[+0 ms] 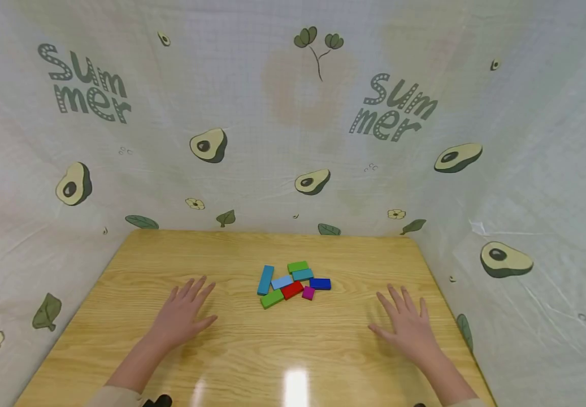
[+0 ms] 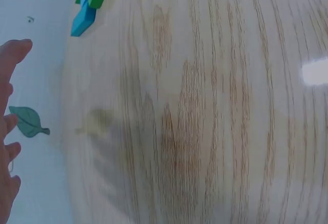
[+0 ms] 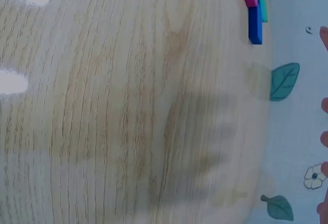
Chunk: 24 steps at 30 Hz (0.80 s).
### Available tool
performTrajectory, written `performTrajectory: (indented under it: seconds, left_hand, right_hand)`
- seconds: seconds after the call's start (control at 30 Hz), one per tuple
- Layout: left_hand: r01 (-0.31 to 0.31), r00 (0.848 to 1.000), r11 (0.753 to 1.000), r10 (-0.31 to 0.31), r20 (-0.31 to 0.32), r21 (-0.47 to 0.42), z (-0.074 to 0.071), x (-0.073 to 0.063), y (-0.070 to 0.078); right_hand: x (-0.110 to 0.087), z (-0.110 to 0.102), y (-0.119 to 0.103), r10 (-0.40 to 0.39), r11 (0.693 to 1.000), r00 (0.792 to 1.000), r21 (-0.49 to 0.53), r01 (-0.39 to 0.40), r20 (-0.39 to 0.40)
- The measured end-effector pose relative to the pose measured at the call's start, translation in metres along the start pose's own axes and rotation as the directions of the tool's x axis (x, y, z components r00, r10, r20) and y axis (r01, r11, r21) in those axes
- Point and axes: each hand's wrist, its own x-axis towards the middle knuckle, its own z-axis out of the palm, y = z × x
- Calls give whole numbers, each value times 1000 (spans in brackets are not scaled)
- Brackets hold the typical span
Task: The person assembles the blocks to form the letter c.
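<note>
Several coloured blocks lie in a loose cluster mid-table in the head view. A long blue block (image 1: 265, 280) is at the left, with a green block (image 1: 272, 298) and a red block (image 1: 292, 290) in front. Behind them are a light blue block (image 1: 282, 282), a teal block (image 1: 303, 275) and another green block (image 1: 298, 267). A dark blue block (image 1: 320, 284) and a small magenta block (image 1: 308, 293) sit on the right. My left hand (image 1: 181, 316) is spread left of the cluster, holding nothing. On the other side my right hand (image 1: 408, 328) is likewise spread and holds nothing.
The blocks rest on a wooden table (image 1: 293, 333). White cloth (image 1: 252, 102) printed with avocados, leaves and lettering stands behind the table and along both sides. Bright reflections show on the near part of the tabletop.
</note>
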Motion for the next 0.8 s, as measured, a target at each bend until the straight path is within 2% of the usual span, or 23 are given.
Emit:
performTrajectory:
  seconds: [0.13, 0.23, 0.47, 0.67, 0.8]
  left_hand:
    - [10, 1000, 1000, -10, 25, -9, 3, 6, 5]
    - [11, 999, 1000, -11, 42, -6, 7, 10, 9]
    - [-1, 1000, 1000, 2, 29, -10, 14, 19, 17]
    - [6, 1000, 997, -4, 31, -73, 20, 30, 27]
    - [-2, 999, 995, 7, 47, -95, 23, 39, 35]
  right_hand:
    - [1, 3, -3, -10, 1000, 1000, -3, 10, -20]
    - [4, 7, -5, -9, 1000, 1000, -11, 9, 1]
    - [12, 17, -21, -41, 999, 999, 22, 40, 27]
    - [25, 24, -37, -84, 996, 996, 37, 84, -2]
    - [33, 27, -47, -86, 995, 996, 62, 85, 16]
